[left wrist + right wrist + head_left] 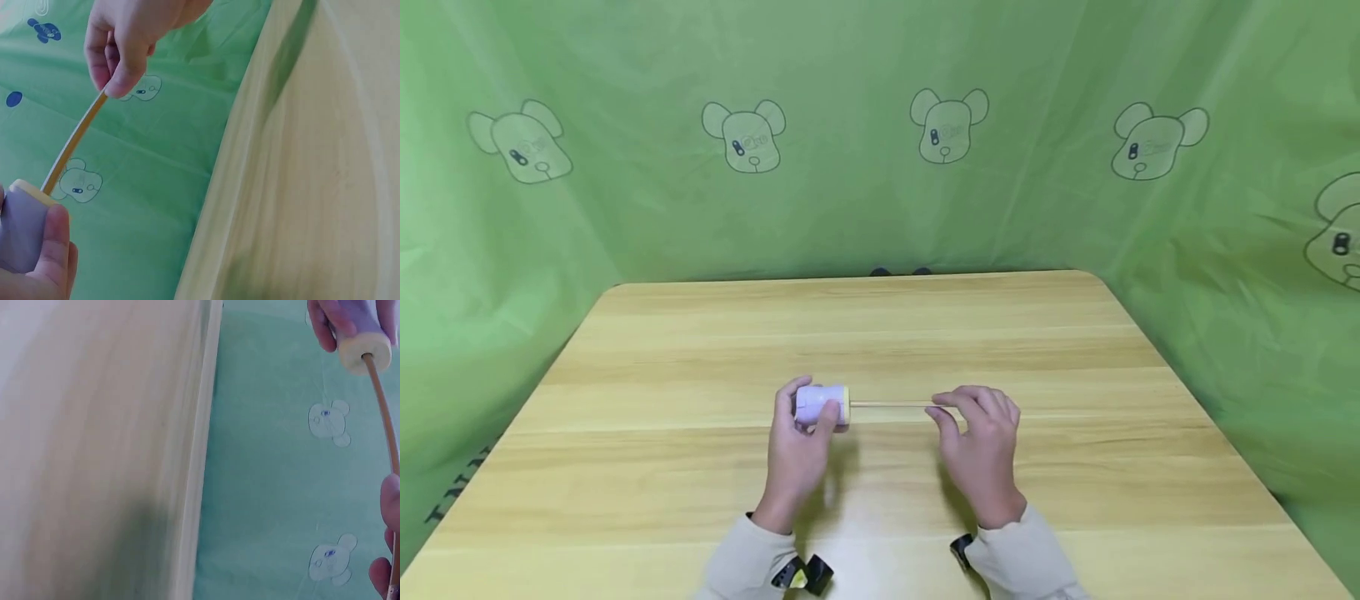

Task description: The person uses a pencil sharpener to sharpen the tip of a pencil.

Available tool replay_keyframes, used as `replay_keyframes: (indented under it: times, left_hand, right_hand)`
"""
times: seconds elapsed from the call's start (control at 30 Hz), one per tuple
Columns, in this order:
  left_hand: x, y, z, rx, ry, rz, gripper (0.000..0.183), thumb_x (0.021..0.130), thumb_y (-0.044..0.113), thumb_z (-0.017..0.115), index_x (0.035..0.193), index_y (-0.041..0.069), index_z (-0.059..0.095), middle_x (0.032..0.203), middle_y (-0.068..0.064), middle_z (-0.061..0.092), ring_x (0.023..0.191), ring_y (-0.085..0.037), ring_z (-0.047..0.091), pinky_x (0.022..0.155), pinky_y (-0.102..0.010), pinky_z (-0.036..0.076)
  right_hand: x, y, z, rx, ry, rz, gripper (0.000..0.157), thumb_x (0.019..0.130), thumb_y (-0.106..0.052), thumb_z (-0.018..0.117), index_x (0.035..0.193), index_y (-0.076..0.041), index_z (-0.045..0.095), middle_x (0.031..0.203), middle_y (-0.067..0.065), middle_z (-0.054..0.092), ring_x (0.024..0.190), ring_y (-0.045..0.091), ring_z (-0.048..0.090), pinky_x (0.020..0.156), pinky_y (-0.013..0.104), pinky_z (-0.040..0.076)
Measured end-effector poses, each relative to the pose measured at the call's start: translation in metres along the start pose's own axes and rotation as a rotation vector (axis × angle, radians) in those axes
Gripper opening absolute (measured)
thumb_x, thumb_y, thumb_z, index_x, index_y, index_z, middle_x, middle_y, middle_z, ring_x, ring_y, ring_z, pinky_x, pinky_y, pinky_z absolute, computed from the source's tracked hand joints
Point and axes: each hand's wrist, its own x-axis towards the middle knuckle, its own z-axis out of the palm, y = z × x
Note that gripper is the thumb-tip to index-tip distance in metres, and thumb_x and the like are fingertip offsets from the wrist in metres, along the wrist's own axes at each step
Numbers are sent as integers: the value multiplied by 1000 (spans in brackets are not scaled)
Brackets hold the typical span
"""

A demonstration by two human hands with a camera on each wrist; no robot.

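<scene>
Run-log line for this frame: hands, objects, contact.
left hand: grips lavender cylinder | right hand: pinches thin stick | stick: runs into cylinder's cream end | both objects: held above wooden table

Over the tabletop [880, 333], the left hand [797, 454] holds a cylinder [815, 402]; a stick [891, 404] runs from its right end to the right hand [983, 442]; backdrop cloth [850, 217] hangs beyond.

Pale wood-grain bench [887, 333] with rounded far corners, kinda wrinkly green curtain [850, 217] hanging behind it and along both sides. Curtain's got outlined bear heads [752, 157] all over, plus some dark lettering [460, 483] low on the left.
</scene>
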Motion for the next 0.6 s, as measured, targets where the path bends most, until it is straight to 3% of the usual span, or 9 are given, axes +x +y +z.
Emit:
replay_keyframes:
  times: [0.27, 0.4, 0.6]
  left_hand:
    - [-3, -3, 2, -30, -56, -67, 42, 101, 9, 49, 137, 3, 28, 115, -23, 46, 84, -30, 65, 85, -37, 55]
    - [-2, -3, 1, -22, -78, -59, 40, 102, 11, 47, 136, 5, 26, 115, -25, 44, 85, -33, 66, 85, -36, 55]
    - [-3, -3, 3, -74, -118, -40, 38, 101, 4, 47, 132, 3, 25, 117, -26, 38, 92, -38, 62, 86, -42, 55]
  right_hand:
    - [-2, 6, 5, 59, -8, 8, 27, 54, 2, 90, 73, -2, 71, 73, 6, 59, 71, 25, 55, 80, 42, 35]
    - [-3, 6, 8, 87, -6, -21, 23, 55, 1, 89, 71, -2, 71, 67, 4, 53, 60, 22, 50, 76, 37, 30]
    - [-3, 7, 7, 70, -46, -45, 23, 55, 1, 87, 71, -1, 72, 64, 4, 58, 54, 19, 47, 71, 35, 25]
